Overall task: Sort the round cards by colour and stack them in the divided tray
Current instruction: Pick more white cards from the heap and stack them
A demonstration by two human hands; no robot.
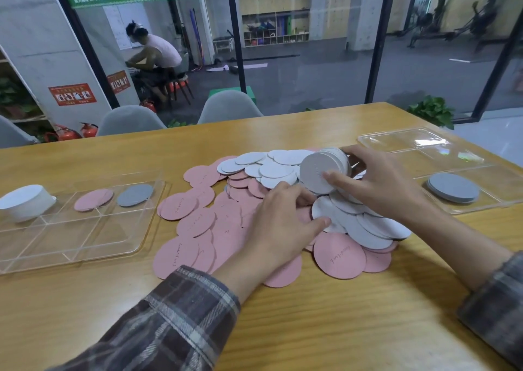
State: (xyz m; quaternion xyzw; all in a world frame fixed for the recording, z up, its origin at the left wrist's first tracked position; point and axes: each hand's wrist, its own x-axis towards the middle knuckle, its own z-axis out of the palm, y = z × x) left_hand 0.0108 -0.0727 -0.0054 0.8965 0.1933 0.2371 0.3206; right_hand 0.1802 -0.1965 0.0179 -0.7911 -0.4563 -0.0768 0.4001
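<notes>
A loose heap of round cards covers the table's middle, pink ones (195,223) mostly to the left and front, white ones (365,223) at the back and right. My right hand (376,184) grips a tilted stack of white cards (319,172) above the heap. My left hand (283,223) lies on the heap with its thumb and fingers pinching the edge of a white card (325,209). A clear divided tray (85,243) at the left holds a tall white stack (25,201), a few pink cards (93,199) and grey cards (135,194).
A second clear divided tray (467,169) stands at the right with a grey stack (452,187) in its near compartment. Bare wooden table (311,328) lies in front of the heap. Grey chairs (229,107) stand behind the table's far edge.
</notes>
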